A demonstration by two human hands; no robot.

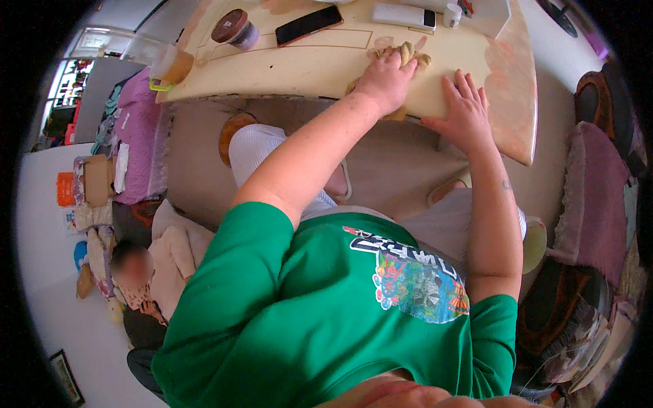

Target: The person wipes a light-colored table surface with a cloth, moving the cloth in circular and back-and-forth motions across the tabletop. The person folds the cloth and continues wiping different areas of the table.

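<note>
My left hand (385, 80) presses down on a bunched tan cloth (408, 55) on the tabletop, its fingers curled over the folds. Part of the cloth is hidden under the palm. To the right of it, my right hand (461, 115) rests palm down near the front edge of the cream table (311, 66), holding nothing, with its fingers somewhat apart.
On the table are a brown-lidded tub (235, 29), a black smartphone (309, 25), a white handheld device (403, 17), a small white container (452, 15) and a translucent pitcher (173, 66). A person (173, 250) sits at left. A purple-covered seat (594, 199) stands at right.
</note>
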